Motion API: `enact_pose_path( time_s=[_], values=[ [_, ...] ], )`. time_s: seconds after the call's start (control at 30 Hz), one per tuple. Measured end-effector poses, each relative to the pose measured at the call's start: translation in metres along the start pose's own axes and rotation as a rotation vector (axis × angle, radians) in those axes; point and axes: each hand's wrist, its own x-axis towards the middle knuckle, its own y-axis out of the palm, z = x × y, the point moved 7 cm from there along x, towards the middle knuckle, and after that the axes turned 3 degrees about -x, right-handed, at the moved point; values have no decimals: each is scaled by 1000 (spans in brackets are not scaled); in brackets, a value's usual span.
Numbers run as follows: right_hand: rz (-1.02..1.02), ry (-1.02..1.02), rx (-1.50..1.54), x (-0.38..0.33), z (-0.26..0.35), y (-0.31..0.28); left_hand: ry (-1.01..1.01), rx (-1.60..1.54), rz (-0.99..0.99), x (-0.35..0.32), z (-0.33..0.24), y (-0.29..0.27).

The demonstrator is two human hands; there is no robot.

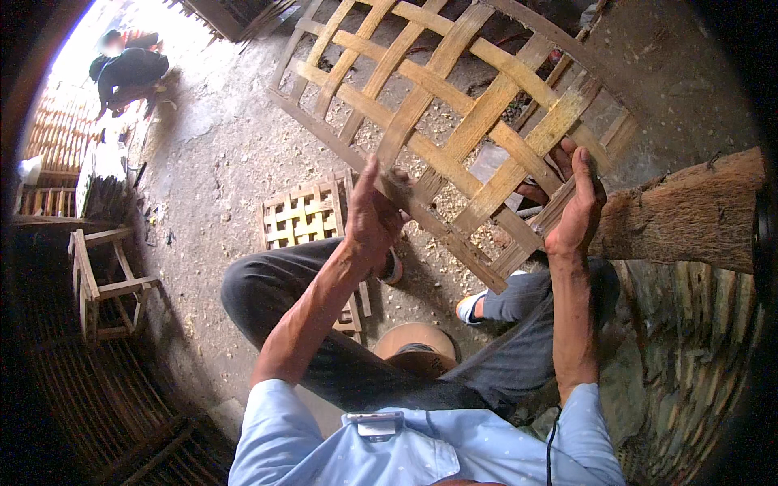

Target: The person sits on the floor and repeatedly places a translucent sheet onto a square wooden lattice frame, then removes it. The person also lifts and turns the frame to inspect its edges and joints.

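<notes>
Raised above my knees is a woven lattice panel of flat yellowish strips, framed by darker wooden slats. My left hand is closed on its left frame slat, thumb up. At the lower right corner my right hand grips the frame, some of its fingers showing behind the strips. The panel is tilted, its far edge running past the top of the view. Beyond my left knee a smaller woven lattice panel lies on the ground, partly hidden by my leg.
A thick log lies by my right knee. A wooden stool frame stands at left, near stacked slats. Wood chips litter the floor. A round brown object sits between my legs. Another person is at the far left.
</notes>
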Motion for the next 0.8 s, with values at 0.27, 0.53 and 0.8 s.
enact_pose_path(
  time_s=[0.27,0.53,0.8],
  values=[
    [67,120,-10,16,-13,1,275,0,133,-10,-47,26],
    [-33,-1012,-1104,-24,43,33,438,-60,161,-16,-64,17],
    [645,-1214,-1281,-113,-22,126,498,-104,105,-22,-75,19]
  ],
)
